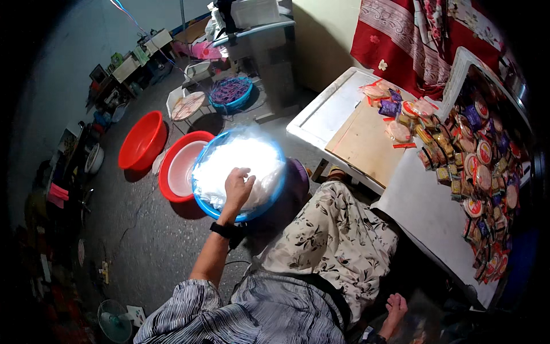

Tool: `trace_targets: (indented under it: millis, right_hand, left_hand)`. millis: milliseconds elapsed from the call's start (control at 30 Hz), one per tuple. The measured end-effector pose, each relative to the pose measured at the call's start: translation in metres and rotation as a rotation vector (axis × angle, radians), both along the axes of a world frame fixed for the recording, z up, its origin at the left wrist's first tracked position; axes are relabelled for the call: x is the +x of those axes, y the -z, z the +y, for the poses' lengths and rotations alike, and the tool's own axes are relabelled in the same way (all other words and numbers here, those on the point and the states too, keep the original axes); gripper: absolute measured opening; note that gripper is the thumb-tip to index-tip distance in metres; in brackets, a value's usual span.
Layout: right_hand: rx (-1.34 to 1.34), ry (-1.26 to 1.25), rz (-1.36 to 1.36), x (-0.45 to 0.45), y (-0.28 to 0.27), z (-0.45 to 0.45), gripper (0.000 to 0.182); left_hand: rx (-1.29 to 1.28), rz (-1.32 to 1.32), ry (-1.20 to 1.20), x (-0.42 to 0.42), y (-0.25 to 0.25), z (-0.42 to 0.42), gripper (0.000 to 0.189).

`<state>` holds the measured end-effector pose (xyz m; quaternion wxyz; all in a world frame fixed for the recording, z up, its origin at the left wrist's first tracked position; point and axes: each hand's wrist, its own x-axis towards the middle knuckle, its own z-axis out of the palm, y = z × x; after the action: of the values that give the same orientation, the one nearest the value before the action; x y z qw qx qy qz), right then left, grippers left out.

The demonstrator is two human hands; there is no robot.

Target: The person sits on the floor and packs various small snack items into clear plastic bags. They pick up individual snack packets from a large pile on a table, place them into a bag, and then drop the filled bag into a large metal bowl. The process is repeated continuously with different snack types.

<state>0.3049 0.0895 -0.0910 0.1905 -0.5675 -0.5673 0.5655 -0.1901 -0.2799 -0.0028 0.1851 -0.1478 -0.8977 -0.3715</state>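
Observation:
My left hand (239,189), with a black band on the wrist, is over a blue basin (198,205) heaped with clear plastic bags (215,172). Its fingers are partly curled at the pile; glare hides whether they pinch a bag. Low in the view, my right hand (394,310) is beside my leg with bent fingers. Next to it is a dim, blurred, see-through shape (419,322), perhaps a plastic bag; I cannot tell if the hand holds it. Many wrapped snacks (477,167), round wafers and small bars, are spread across a white-covered table (414,215) at my right.
A brown board (365,144) lies on a white table (318,114). Beyond the blue basin stand a red basin with a pale bowl inside (182,170) and another red basin (139,144). A blue basket (232,94), a stool (188,106) and a fan (114,320) are on the floor.

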Motion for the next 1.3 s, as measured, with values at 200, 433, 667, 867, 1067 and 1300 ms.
trace_targets:
  millis: [200,433,667,867,1067,1300]
  right_hand:
    - [-0.017,-0.066,0.005,-0.004,0.012,0.004,0.038]
    - [0.059,-0.067,-0.038,-0.017,-0.008,-0.004,0.032]
    - [0.205,-0.132,-0.034,-0.049,-0.065,-0.016,0.038]
    - [0.232,-0.236,0.182,-0.099,-0.121,-0.026,0.031]
    - [0.163,-0.506,0.347,-0.162,-0.146,-0.056,0.031]
    - [-0.351,-0.284,0.758,-0.198,-0.160,-0.006,0.074]
  left_hand:
    - [-0.411,-0.076,-0.056,-0.012,0.028,-0.015,0.013]
    - [-0.306,-0.086,-0.046,-0.019,0.038,-0.024,0.011]
    - [0.110,-0.130,-0.044,0.010,-0.016,-0.016,0.015]
    - [0.196,-0.015,0.308,0.056,-0.052,0.051,0.009]
    - [0.209,0.074,0.650,0.103,-0.067,0.147,0.011]
    - [-0.095,0.240,1.143,0.149,-0.073,0.191,0.011]
